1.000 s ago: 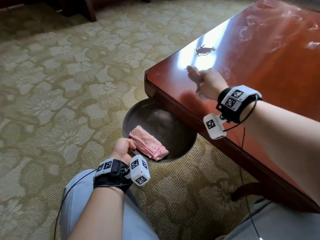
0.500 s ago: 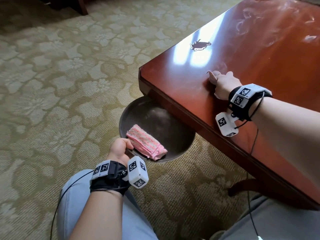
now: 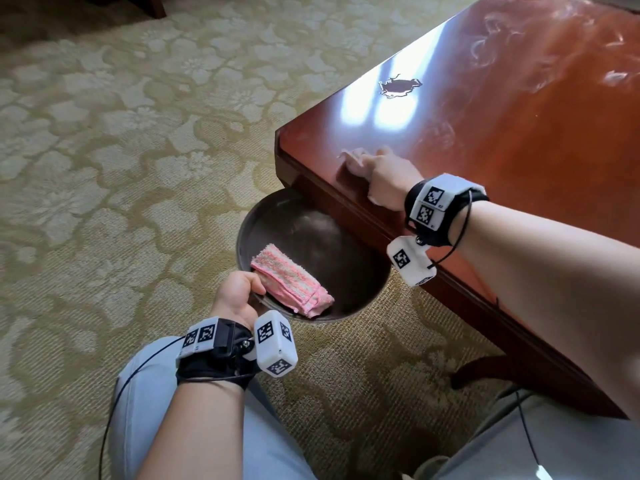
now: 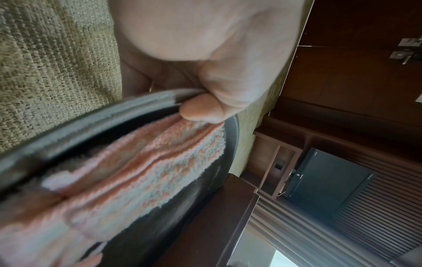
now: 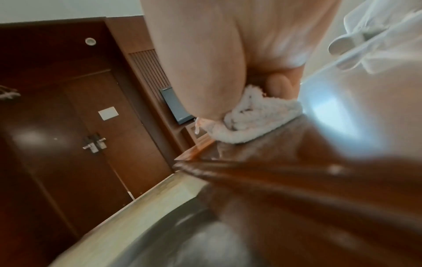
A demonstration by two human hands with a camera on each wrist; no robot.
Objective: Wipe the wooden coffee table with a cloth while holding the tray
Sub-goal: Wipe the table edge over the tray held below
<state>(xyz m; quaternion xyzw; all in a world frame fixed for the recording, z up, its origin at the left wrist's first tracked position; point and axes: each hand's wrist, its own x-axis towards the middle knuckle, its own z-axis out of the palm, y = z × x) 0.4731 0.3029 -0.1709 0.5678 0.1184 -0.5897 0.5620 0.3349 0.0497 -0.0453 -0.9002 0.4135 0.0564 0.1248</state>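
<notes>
My left hand (image 3: 239, 294) grips the near rim of a round dark tray (image 3: 277, 216), thumb over the rim (image 4: 198, 110). A folded pink cloth (image 3: 291, 282) lies in the tray (image 4: 68, 126), close by my thumb. The tray is held partly under the corner of the glossy red-brown wooden coffee table (image 3: 519, 133). My right hand (image 3: 377, 168) holds a small white cloth (image 5: 255, 115) pressed onto the tabletop near its front edge, close to the corner. In the head view the white cloth (image 3: 349, 159) only peeks out at the fingertips.
Swirly wipe marks (image 3: 495, 39) show on the far tabletop, and a dark reflection (image 3: 398, 86) sits in the window glare. Patterned beige carpet (image 3: 121, 150) surrounds the table. My knees in light trousers (image 3: 166, 410) are below. A table leg (image 3: 485, 372) stands at right.
My right hand with the white cloth slid along the tabletop, to the right and then back left toward the corner and front edge. The left hand kept holding the tray steady.
</notes>
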